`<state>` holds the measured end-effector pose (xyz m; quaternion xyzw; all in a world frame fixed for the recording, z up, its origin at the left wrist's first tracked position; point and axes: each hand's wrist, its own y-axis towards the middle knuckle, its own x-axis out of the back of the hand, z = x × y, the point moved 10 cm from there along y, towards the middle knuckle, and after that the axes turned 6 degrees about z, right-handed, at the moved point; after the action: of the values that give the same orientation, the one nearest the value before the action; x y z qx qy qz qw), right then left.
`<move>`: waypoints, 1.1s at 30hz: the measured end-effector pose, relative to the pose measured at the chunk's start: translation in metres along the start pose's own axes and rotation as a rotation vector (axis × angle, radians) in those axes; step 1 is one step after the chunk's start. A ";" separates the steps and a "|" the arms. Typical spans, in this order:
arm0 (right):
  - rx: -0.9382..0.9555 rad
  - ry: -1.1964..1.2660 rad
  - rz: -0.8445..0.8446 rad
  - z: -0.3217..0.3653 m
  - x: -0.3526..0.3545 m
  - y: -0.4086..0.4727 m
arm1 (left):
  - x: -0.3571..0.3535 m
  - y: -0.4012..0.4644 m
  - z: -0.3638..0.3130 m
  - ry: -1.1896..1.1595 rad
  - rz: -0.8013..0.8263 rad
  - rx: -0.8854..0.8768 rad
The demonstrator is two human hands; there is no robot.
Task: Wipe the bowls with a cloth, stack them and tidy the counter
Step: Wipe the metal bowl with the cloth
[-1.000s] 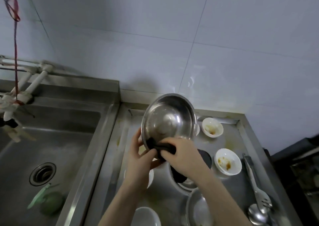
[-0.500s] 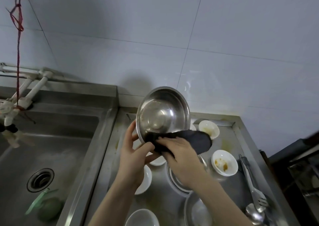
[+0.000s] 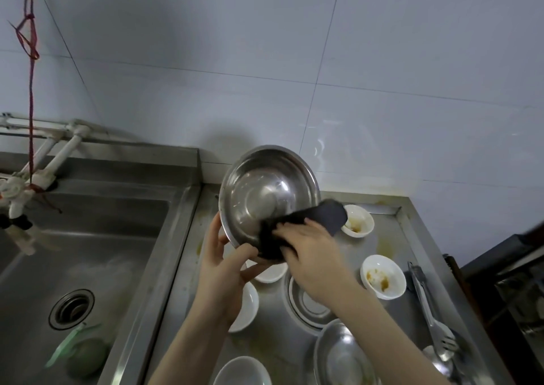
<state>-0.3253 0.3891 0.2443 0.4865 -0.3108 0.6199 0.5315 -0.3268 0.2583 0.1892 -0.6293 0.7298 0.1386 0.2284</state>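
A steel bowl (image 3: 265,190) is held tilted above the counter, its inside facing me. My left hand (image 3: 223,264) grips its lower left rim, thumb inside. My right hand (image 3: 309,252) presses a dark cloth (image 3: 309,220) against the bowl's lower inner wall; one end of the cloth sticks out past the right rim. On the steel counter (image 3: 394,237) lie several small white bowls, two of them (image 3: 357,220) (image 3: 382,280) stained with yellow sauce. A second steel bowl (image 3: 338,355) and a steel plate (image 3: 306,302) lie under my right arm.
A deep steel sink (image 3: 73,252) with a drain (image 3: 71,309) and a green scrubber (image 3: 85,352) is at the left. Steel tongs (image 3: 426,311) and a spoon (image 3: 438,361) lie at the counter's right edge. White pipes (image 3: 44,155) run along the tiled wall.
My right hand has swept the cloth from the bowl's lower rim rightward across its inside. The cloth has unfolded and now trails past the right rim. The bowl stays tilted in my left hand.
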 end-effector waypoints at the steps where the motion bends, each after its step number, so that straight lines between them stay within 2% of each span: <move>1: 0.039 0.157 0.055 0.008 -0.005 -0.003 | 0.000 0.001 0.000 0.001 -0.006 -0.003; 3: 0.069 0.392 0.096 0.020 -0.009 -0.009 | -0.003 0.002 0.002 0.000 -0.003 -0.004; 6: 0.028 0.434 0.126 0.017 -0.014 -0.011 | -0.007 -0.003 0.005 -0.016 0.008 -0.013; 8: -0.007 0.192 0.098 0.005 -0.013 -0.009 | -0.002 -0.006 0.007 -0.066 -0.024 -0.010; 10: -0.030 -0.095 -0.004 -0.007 -0.004 -0.006 | 0.000 -0.007 0.013 -0.087 -0.050 0.008; 12: -0.056 -0.151 -0.121 -0.015 0.004 -0.008 | -0.003 -0.008 0.017 -0.085 -0.054 0.026; 14: -0.072 0.065 -0.206 -0.019 0.010 -0.011 | -0.007 -0.008 0.017 -0.101 -0.049 0.017; 17: -0.216 0.658 -0.237 -0.035 0.002 -0.022 | -0.008 -0.003 0.013 -0.130 -0.063 -0.008; 18: -0.258 0.771 -0.275 -0.038 -0.001 -0.027 | -0.009 -0.001 0.012 -0.131 -0.069 -0.012; 19: -0.278 0.797 -0.343 -0.039 0.001 -0.032 | -0.012 -0.001 0.012 -0.129 -0.072 -0.014; 21: -0.302 0.697 -0.528 -0.039 0.010 -0.042 | -0.015 -0.002 0.011 -0.117 -0.081 -0.019; 23: -0.412 0.670 -0.667 -0.048 0.013 -0.050 | -0.015 -0.005 0.010 -0.123 -0.109 -0.035; 25: -0.601 0.781 -0.646 -0.061 -0.002 -0.051 | -0.014 -0.008 0.009 -0.145 -0.134 -0.047; 27: -0.714 0.888 -0.515 -0.063 -0.028 -0.047 | -0.018 -0.012 0.007 -0.104 -0.124 -0.060; 30: -0.731 1.043 -0.483 -0.066 -0.046 -0.038 | -0.025 -0.015 0.005 -0.002 -0.101 -0.089; 33: -0.760 0.945 -0.550 -0.089 -0.032 -0.031 | -0.025 -0.017 0.006 0.075 -0.055 -0.057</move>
<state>-0.3210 0.4656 0.1811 0.0027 -0.1059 0.4556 0.8838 -0.3068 0.2794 0.1984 -0.6602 0.7159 0.1292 0.1867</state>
